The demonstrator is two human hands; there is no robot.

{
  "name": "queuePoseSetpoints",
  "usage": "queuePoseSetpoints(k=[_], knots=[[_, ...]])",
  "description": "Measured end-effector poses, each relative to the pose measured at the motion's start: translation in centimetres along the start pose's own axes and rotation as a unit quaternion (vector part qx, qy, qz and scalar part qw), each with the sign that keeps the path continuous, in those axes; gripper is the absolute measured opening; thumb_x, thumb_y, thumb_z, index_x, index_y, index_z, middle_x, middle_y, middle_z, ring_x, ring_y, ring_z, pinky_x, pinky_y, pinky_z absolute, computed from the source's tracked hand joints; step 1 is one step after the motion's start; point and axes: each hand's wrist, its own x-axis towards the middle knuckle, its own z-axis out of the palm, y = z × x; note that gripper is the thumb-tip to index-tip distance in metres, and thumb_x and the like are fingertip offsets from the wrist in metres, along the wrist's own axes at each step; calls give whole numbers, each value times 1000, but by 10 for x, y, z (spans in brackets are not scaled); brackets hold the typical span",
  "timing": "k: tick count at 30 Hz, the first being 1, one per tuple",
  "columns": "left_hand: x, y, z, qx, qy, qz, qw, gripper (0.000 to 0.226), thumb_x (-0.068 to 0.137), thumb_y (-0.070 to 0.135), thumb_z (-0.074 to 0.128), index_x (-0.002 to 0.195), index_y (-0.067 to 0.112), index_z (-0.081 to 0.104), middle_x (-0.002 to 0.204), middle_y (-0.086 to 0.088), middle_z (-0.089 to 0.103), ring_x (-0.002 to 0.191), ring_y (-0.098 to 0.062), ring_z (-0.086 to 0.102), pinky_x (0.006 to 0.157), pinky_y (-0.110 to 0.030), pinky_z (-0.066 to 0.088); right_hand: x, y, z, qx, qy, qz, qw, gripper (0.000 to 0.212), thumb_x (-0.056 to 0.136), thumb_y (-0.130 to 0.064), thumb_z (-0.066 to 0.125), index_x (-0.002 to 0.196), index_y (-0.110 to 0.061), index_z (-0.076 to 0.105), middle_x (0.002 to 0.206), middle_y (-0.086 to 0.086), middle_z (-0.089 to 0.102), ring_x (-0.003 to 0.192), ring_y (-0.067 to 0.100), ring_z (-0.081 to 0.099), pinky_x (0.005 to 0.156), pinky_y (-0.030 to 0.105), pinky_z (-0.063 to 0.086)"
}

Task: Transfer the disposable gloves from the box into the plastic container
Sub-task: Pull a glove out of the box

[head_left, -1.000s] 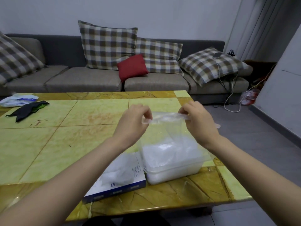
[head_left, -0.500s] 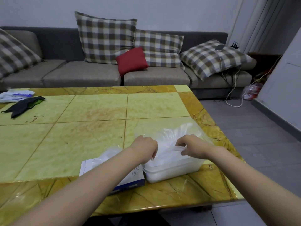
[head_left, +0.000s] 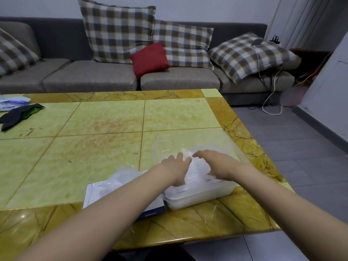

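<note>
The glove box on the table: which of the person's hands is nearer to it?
Left. The left hand rests at the edge of the plastic container beside the glove box; the right hand lies farther right, over the container's middle.

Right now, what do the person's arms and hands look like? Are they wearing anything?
Nothing is worn. The left arm and right arm are bare as far up as the picture shows, with no sleeves. The left hand and right hand have no gloves, rings, watch or bracelet that I can see.
</note>
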Motion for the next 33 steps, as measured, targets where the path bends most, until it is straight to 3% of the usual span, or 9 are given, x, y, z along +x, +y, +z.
queuePoseSetpoints(k=[4,9,11,12,15,20,26,29,33], knots=[[16,1,16,109,-61,-28,992,78,92,39,55,150,19,8,141,-13,33,118,-30,49,77,-32,39,20,8,13,-49,-63,25,996,86,83,-10,69,150,-26,17,152,3,24,137,25,31,105,37,37],[27,4,26,141,-98,-46,984,73,94,18,49,151,18,4,142,-14,36,117,-26,50,59,-28,37,35,21,23,-71,-117,48,989,82,87,-10,65,151,-25,16,158,1,11,141,26,22,113,37,28],[29,5,28,158,-123,-53,978,75,96,18,45,152,18,-5,151,-19,22,130,-32,39,95,-39,42,38,25,26,-69,-134,54,987,78,89,-9,61,151,-24,16,159,0,8,143,26,21,114,35,25],[30,6,28,171,-135,-55,974,75,97,19,44,151,17,-8,153,-21,19,133,-34,35,110,-47,28,40,25,27,-66,-144,56,986,77,90,-9,59,151,-23,15,159,0,7,144,25,19,115,34,23],[29,7,25,217,-142,-48,964,75,97,22,44,152,15,-6,149,-19,29,131,-36,39,111,-52,22,39,23,23,-33,-153,69,985,76,90,-6,58,151,-20,15,159,1,10,145,22,16,117,33,19],[17,3,3,167,21,-32,985,38,98,20,43,134,11,37,127,-8,53,114,-28,54,91,-37,38,24,2,0,13,-83,72,994,58,89,-6,59,142,-16,39,148,2,38,134,21,38,108,31,35],[-23,-26,-17,13,301,-38,953,32,95,20,40,127,20,40,124,0,53,114,-22,49,88,-34,31,1,-59,-19,75,191,8,979,29,97,-16,46,126,-16,52,121,2,59,108,22,56,84,34,44],[-50,-54,-6,-30,318,-79,944,28,95,24,39,123,21,44,122,3,53,114,-19,49,87,-33,31,-13,-102,-14,124,262,-71,955,28,97,-11,44,124,-15,49,119,2,54,102,21,56,78,32,42],[-79,-84,13,-68,241,-133,959,21,95,33,41,111,20,46,109,2,51,100,-20,51,81,-35,35,-13,-140,6,84,205,-142,965,28,95,-11,48,123,-13,48,118,4,51,101,25,55,76,34,42]])
